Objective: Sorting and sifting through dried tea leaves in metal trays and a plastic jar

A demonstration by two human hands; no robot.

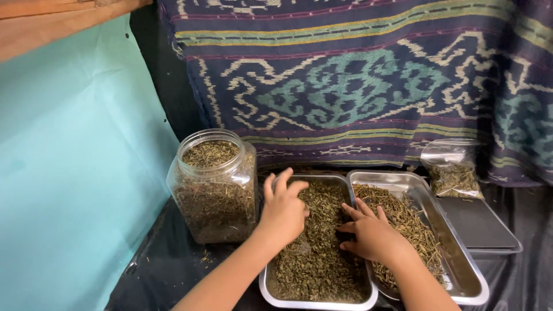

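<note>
Two steel trays lie side by side. The left tray [271,287] holds fine dried green leaves [314,262]. The right tray [461,270] holds coarser dried stems and leaves [412,222]. My left hand [282,210] rests on the leaves at the near-left part of the left tray, fingers curled and slightly apart. My right hand [371,233] lies palm down over the rim between both trays, fingers spread on the leaves. Neither hand visibly grips anything.
An open clear plastic jar [214,187] full of dried leaves stands left of the trays. A small clear bag [452,170] of herbs sits on a dark flat scale [478,227] at the right. A patterned woven cloth [357,86] hangs behind; a turquoise wall [75,173] lies left.
</note>
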